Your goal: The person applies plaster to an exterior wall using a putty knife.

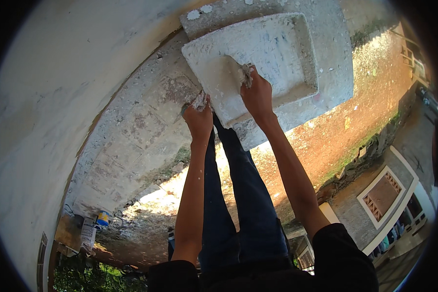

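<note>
Plainly, both bare hands are at work by a shallow, pale tray (pixel 287 51), a rectangle with raised sides and bluish smears inside, lying tilted across the view on a grey slab (pixel 338 68). The right hand (pixel 259 96) is over the tray, its fingers curled tightly around a grey, crusted thing (pixel 246 76); the hand covers so much of it that I cannot tell its kind. Just to the left of that, a smooth tan patch (pixel 221 73) covers the tray's left part. The left hand (pixel 198 120) is just outside the tray's left edge, closed around a whitish, ragged piece (pixel 199 101), also too hidden to name; whether the knuckles touch the rim I cannot tell. Both forearms reach up from black sleeves (pixel 343 248), with legs in dark blue jeans (pixel 255 199) between them. A pale wall (pixel 58 87) curves along the left side, beside worn, spattered paving (pixel 136 126). Sunlit reddish ground (pixel 321 136) runs off to the right, toward a grey building with a white-framed window (pixel 382 195). Near the lower left stands a blue and yellow container (pixel 102 218).
</note>
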Motion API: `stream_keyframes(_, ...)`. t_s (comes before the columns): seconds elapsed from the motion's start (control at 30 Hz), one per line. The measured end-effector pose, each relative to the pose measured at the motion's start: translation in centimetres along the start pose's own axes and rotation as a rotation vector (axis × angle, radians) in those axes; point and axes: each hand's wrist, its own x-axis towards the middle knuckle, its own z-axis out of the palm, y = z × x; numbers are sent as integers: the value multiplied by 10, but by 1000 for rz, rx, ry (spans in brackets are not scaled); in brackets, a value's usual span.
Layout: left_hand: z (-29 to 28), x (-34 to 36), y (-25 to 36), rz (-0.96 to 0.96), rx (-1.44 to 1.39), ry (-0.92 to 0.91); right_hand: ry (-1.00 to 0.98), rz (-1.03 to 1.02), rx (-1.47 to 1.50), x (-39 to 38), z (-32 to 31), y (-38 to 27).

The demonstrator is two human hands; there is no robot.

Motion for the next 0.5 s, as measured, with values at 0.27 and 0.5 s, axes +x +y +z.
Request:
stream_keyframes(0.27,-5,1,-2,67,-33,26,44,92,201,10,1,11)
stream_keyframes(0.5,-8,1,13,-137,-19,-89,97,178,749,30,-25,57)
